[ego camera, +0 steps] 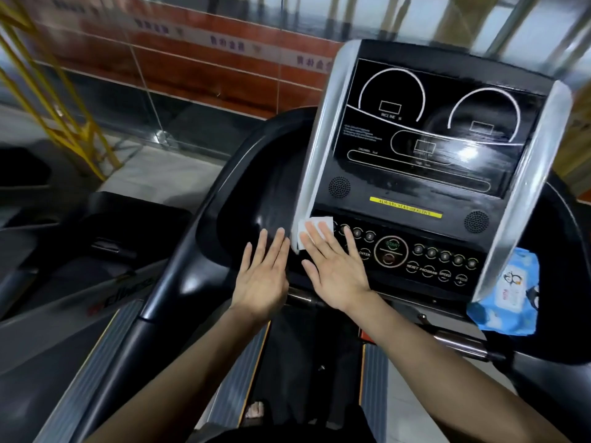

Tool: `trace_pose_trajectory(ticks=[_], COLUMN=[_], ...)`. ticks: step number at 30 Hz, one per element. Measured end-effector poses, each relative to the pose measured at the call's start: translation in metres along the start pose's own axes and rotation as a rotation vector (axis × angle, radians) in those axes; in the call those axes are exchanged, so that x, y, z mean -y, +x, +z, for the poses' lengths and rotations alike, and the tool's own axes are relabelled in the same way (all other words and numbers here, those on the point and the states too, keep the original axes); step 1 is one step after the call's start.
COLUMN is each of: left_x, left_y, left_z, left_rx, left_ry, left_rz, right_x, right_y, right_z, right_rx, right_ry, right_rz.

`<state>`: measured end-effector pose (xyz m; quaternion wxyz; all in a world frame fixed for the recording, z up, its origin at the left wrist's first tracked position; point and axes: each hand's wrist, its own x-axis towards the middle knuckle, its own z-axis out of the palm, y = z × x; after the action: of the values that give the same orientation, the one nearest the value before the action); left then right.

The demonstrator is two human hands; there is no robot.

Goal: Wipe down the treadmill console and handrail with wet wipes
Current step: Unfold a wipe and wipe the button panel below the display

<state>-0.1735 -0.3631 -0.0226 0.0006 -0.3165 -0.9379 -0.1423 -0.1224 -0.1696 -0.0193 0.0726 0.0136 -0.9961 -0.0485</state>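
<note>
The treadmill console [425,132] has a black display with wet streaks, silver side trims and a button panel [425,260] below. My right hand [335,266] lies flat with straight fingers, pressing a folded white wet wipe [315,230] onto the left end of the button panel by the silver trim. Beside it my left hand [263,276] is flat with straight fingers over the black left tray [252,193]; whether it touches the tray I cannot tell. The black left handrail [160,282] curves down past it.
A blue pack of wet wipes [508,295] sits in the right tray beside the console. Another treadmill [64,251] stands to the left. A glass railing [160,100] and yellow frame [64,100] lie ahead. The belt and side rails are below.
</note>
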Motion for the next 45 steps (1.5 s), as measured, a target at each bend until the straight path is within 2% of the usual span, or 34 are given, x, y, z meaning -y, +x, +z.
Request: trace_pose_trajectory(ticks=[12, 32, 45], left_x=[-0.029, -0.203, -0.25], left_y=[0.003, 0.019, -0.012], left_z=[0.006, 0.042, 0.056], left_rx=[-0.007, -0.042, -0.037], left_ry=[0.026, 0.045, 0.017], left_rz=[0.065, 0.221, 0.169], right_x=[-0.032, -0.181, -0.202], right_y=[-0.04, -0.195, -0.234], right_z=[0.002, 0.009, 0.012], right_rx=[0.04, -0.036, -0.077], right_ry=[-0.073, -0.001, -0.026], right_rz=[-0.109, 0.164, 0.217])
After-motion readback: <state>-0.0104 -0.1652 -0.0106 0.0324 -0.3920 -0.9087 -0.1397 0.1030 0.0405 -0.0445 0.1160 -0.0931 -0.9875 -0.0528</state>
